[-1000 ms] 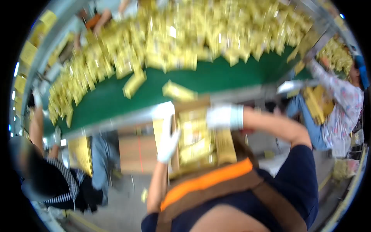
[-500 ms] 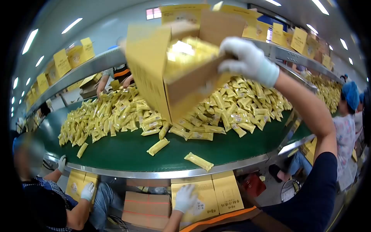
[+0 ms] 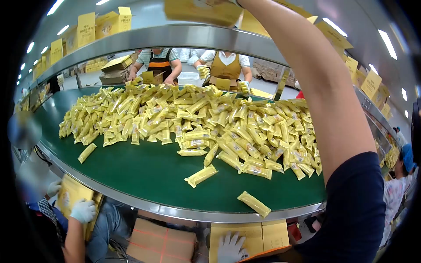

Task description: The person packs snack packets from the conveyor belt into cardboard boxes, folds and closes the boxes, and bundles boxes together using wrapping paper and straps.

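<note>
My left hand (image 3: pixel 231 247), in a white glove, lies with fingers spread on a flat yellow printed carton (image 3: pixel 252 232) at the bottom, below the belt edge. My right arm reaches up across the right side. Only a sliver of my right hand (image 3: pixel 237 2) shows at the top edge, beside a blurred yellow box (image 3: pixel 201 13) at the upper shelf; its fingers are out of the frame. A large heap of yellow wrapped snack packets (image 3: pixel 197 114) covers the green belt (image 3: pixel 144 175). Single packets (image 3: pixel 254 204) lie loose near its front edge.
A metal shelf (image 3: pixel 144 41) with open yellow boxes (image 3: pixel 107 26) runs above the belt. Two people in aprons (image 3: pixel 226 70) work across it. At lower left, a co-worker's gloved hand (image 3: pixel 83 210) rests on a yellow carton. A brown cardboard box (image 3: pixel 162 241) stands below the belt.
The packet-filled box, gripped by my right hand before, has gone up to the shelf at the top edge. The view has shifted, uncovering the heap. My left hand stays on the flat carton.
</note>
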A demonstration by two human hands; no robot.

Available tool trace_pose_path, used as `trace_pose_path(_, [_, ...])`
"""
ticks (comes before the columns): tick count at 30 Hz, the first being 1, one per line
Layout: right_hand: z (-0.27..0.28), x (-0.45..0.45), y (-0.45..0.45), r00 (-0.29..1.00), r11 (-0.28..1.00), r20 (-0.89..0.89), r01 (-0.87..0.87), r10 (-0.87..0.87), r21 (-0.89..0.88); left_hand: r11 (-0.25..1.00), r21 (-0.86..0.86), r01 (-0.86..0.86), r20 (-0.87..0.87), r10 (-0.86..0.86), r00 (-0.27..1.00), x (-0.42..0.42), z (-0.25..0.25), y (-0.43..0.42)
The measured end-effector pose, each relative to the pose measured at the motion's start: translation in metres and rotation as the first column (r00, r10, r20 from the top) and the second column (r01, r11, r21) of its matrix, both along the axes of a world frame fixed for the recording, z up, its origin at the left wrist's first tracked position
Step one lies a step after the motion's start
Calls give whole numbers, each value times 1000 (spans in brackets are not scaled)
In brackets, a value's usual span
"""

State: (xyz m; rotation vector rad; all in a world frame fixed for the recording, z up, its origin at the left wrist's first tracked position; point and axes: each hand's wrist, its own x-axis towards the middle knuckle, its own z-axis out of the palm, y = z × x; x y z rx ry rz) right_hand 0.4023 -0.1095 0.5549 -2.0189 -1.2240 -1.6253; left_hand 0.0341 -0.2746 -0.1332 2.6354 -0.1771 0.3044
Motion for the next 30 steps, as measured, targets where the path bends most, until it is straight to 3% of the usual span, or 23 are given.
trace_pose_path(2, [-18, 30, 10, 974, 1000, 225, 10, -10, 2, 999, -33, 24, -37, -25, 999, 6, -8, -5])
trace_pose_path(3, [-18, 51, 21, 976, 975, 98, -204, 196, 88, 999, -42, 26, -34, -27, 999, 6, -15, -7])
trace_pose_path(6, [-39, 113, 17, 852, 992, 518, 13, -77, 125, 997, -62, 34, 1, -34, 999, 4, -24, -10])
trace_pose_path(7, [-45, 106, 9, 925, 997, 375, 46, -66, 61, 998, -65, 20, 20, -19, 1000, 5, -23, -9])
trace_pose_path(10, [-62, 97, -22, 801, 960, 544, 276, -250, 34, 991, -131, -31, -203, 4, 979, 2, 7, -2])
trace_pose_path(11, [-61, 84, -36, 884, 855, 256, 452, -391, -255, 993, -62, -96, -168, 84, 982, -1, 15, 2])
trace_pose_path(12, [-65, 66, -49, 821, 682, -14, 464, -570, -565, 986, 1, -167, -132, 166, 977, -7, 21, 5])
trace_pose_path(13, [-82, 29, -67, 778, 548, -28, 416, -628, -726, 969, 60, -240, -90, 245, 965, -12, 26, 7])
trace_pose_path(14, [-110, 43, -93, 857, 626, -151, 228, -492, -746, 949, -76, -307, -9, 307, 952, -13, 25, 6])
trace_pose_path(15, [-146, 0, -123, 915, 598, 35, 292, -403, -746, 909, -218, -357, 59, 377, 924, -12, 21, 4])
trace_pose_path(16, [-193, 0, -162, 995, 641, 32, 86, -96, -763, 849, -357, -389, 114, 453, 884, -15, 19, 3])
trace_pose_path(17, [-246, -20, -198, 961, 652, -268, -163, -63, -740, 868, -192, -458, -28, 462, 886, -15, 43, 14])
trace_pose_path(18, [-288, -79, -230, 911, 579, -320, -117, -262, -807, 841, -240, -484, -72, 482, 873, -20, 40, 18])
trace_pose_path(19, [-300, -151, -250, 869, 303, -279, -159, -408, -940, 810, -286, -511, -117, 500, 858, -21, 32, 20])
trace_pose_path(20, [-346, -164, -289, 789, 223, -479, -425, -384, -877, 771, -330, -544, -172, 518, 838, -25, 24, 21])
trace_pose_path(21, [-407, -176, -348, 566, 379, -779, -681, -269, -626, 729, -406, -550, -198, 518, 832, -30, 23, 22])
trace_pose_path(23, [-493, -214, -423, 477, 755, -859, -491, -185, -435, 627, -501, -597, -315, 510, 801, -36, 35, 28])
trace_pose_path(24, [-517, -229, -447, 509, 854, -835, -322, -208, -409, 625, -501, -598, -374, 466, 802, -36, 54, 35])
trace_pose_path(26, [-553, -247, -478, 542, 917, -779, -39, -314, -397, 586, -534, -610, -342, 510, 789, -31, 34, 40])
trace_pose_path(27, [-553, -257, -481, 497, 930, -806, 8, -323, -367, 508, -607, -611, -370, 500, 783, -28, 17, 43])
trace_pose_path(28, [-543, -263, -476, 450, 938, -829, 62, -331, -341, 466, -627, -625, -345, 553, 759, -27, 43, 39])
trace_pose_path(29, [-535, -265, -471, 497, 945, -808, 94, -317, -313, 483, -637, -600, -328, 534, 779, -28, 45, 43])
trace_pose_path(30, [-520, -265, -466, 590, 940, -742, 96, -319, -328, 328, -780, -533, -362, 460, 811, -29, 66, 37])
